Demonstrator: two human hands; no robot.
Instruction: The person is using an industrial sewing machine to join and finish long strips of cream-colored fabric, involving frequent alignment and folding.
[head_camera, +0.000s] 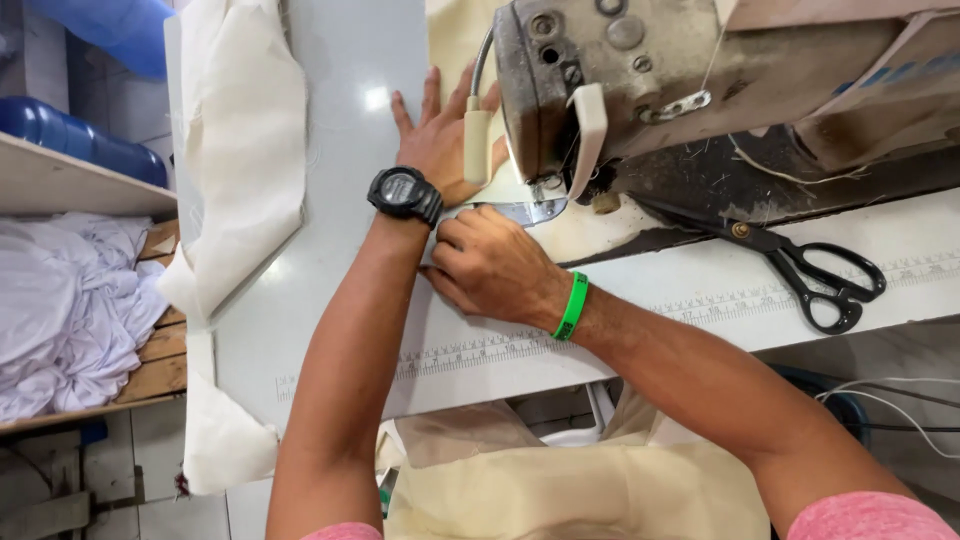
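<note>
Cream cloth (560, 490): nearest item, draped below the near edge of the table (330, 330), between the two forearms.

Table: pale grey top with a printed ruler strip along its near edge.

Right hand (490, 268): on the table just near the machine's needle area, green band (572, 306) at the wrist. Fingers curled and pinched on the edge of the cream piece (500, 190) lying under the presser foot; the grip itself is partly hidden by the knuckles.

Left hand (440, 140): just beyond the right hand, black watch (404, 194) at the wrist. Palm down, fingers spread flat, pressing on the table and the cream piece left of the needle; grasps nothing.

Cream piece: small panel, lies flat under the machine head, between the two hands and the metal plate (530, 211).

Sewing machine (700, 90): worn grey head, right of centre, reaching to the far right; its near face overhangs the left hand's fingers.

Scissors (800, 265): black handles, lying on the table to the right, blades pointing left toward the machine base, well apart from both hands.

Cloth stack (245, 150): folded off-white pieces on the table's left side, running far to near.

White heap (70, 310): crumpled fabric on a wooden shelf, far left of the table.

Blue bottle (80, 140): lying at the far left, beyond the heap.
</note>
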